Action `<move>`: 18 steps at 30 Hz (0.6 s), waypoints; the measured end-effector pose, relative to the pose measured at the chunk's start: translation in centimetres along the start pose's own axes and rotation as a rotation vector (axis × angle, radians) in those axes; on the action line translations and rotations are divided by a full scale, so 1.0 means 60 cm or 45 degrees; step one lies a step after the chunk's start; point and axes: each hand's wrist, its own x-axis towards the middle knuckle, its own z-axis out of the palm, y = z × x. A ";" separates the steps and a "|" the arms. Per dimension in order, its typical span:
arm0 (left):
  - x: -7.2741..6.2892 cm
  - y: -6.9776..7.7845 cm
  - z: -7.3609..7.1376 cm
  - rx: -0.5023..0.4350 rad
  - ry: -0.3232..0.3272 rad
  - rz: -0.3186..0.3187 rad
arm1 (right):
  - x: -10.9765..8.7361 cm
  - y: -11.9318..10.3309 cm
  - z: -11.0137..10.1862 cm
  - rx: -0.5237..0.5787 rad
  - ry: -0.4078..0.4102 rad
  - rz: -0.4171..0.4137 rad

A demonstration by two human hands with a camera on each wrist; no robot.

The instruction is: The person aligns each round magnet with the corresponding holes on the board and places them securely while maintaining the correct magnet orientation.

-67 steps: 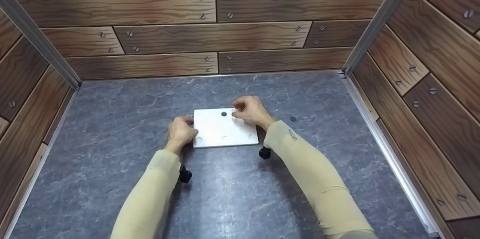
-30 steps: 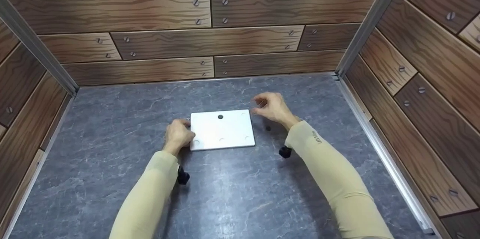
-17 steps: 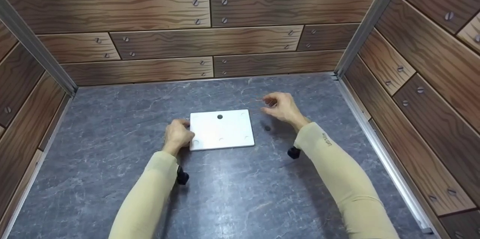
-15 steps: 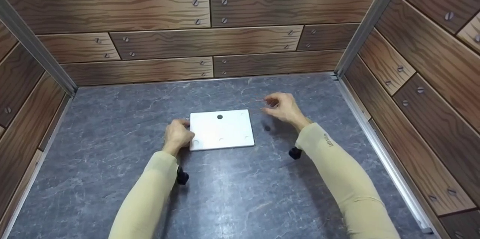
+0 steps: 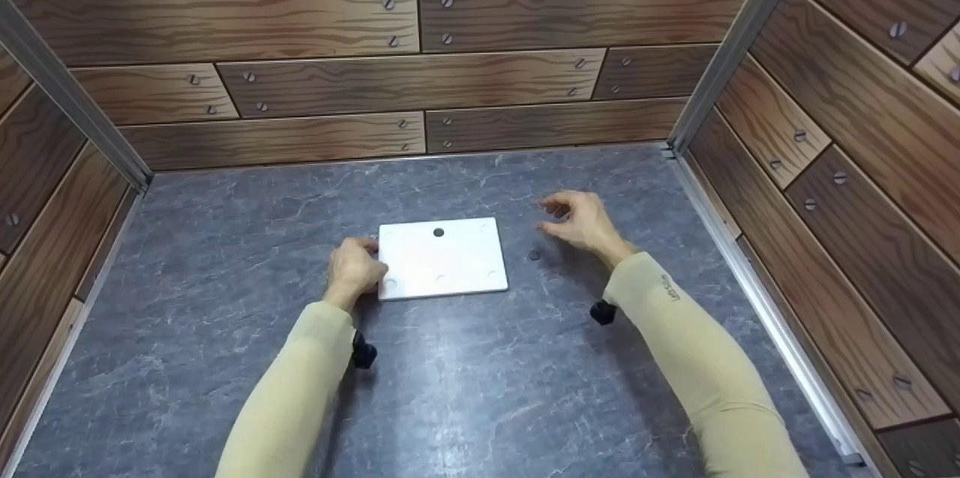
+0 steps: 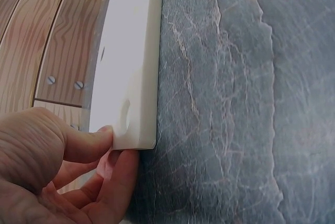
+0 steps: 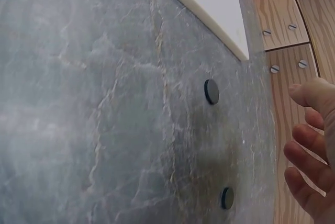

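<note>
A white rectangular board (image 5: 442,260) with shallow round recesses lies on the grey marbled surface. One recess near its far edge holds a dark disc (image 5: 439,232). My left hand (image 5: 352,266) holds the board's left edge; in the left wrist view the thumb (image 6: 89,145) lies on the top face and the fingers (image 6: 118,182) are against the side. To the right of the board, my right hand (image 5: 585,221) hovers with loosely bent fingers and nothing between them. Below it lies a dark disc (image 5: 534,255); the right wrist view also shows a second disc (image 7: 227,198).
Wood-plank-patterned walls (image 5: 510,76) enclose the surface at the back and both sides. A metal rail (image 5: 772,313) runs along the right edge. Black wrist cameras (image 5: 602,312) hang under both sleeves.
My right hand has moved from over the board's back right part off to the right, its fingers spreading. The left hand stays at the board's left edge.
</note>
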 end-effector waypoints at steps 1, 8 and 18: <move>0.000 0.000 0.000 0.001 -0.001 -0.002 | -0.003 0.002 -0.001 -0.005 -0.002 0.006; -0.001 0.002 0.000 -0.019 -0.014 -0.016 | -0.019 0.020 -0.006 -0.036 -0.032 0.064; 0.001 -0.001 -0.001 -0.033 -0.028 -0.026 | -0.034 0.043 -0.014 -0.112 -0.016 0.082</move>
